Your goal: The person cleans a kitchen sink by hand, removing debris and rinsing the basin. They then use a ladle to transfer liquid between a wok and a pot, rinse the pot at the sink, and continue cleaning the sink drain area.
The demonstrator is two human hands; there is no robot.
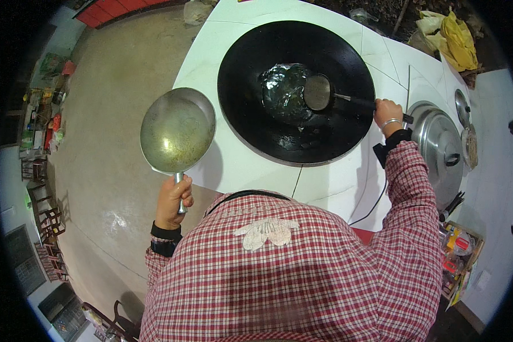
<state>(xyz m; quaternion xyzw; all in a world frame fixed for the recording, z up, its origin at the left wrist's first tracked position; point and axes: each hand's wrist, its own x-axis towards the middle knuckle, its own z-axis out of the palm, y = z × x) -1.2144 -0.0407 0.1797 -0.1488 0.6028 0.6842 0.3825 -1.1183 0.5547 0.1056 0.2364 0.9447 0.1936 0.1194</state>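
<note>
My left hand (174, 201) grips the metal handle of a round, shallow metal pan or ladle (177, 130), held beside the counter's left edge, its inside wet and yellowish. My right hand (389, 114) is closed around the dark handle of a cooking spatula (317, 92). The spatula's metal blade is over the middle of a large black wok (256, 132), at the right side of a pool of shiny liquid (282, 96). The wok is set in the white tiled counter (273, 177).
Right of my right arm stands a large lidded aluminium pot (438, 149), with smaller lids (462, 107) beyond it. A dark cable (378, 203) crosses the counter. A crate of bottles (459, 252) is at the lower right. A yellow plastic bag (457, 40) lies at the upper right.
</note>
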